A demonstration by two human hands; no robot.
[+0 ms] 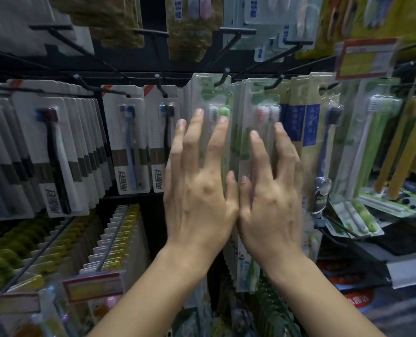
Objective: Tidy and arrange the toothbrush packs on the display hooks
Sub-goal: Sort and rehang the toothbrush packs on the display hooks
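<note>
Toothbrush packs with green cards (211, 113) are hung on a black hook (222, 77) at the middle of the display, and a second row (262, 110) is hung just beside them on the next hook (276, 82). The left hand (197, 190) is laid flat on the first row, fingers straight and spread, nothing clasped; the right hand (271, 198) is pressed likewise on the second (thumbs touching). White packs (126, 142) are crowded close at the left edge, yellow-backed packs (299, 122) at the right, with little free room between rows.

red-bordered price tag (367, 58) (blurred), black tray (406, 237)
</note>
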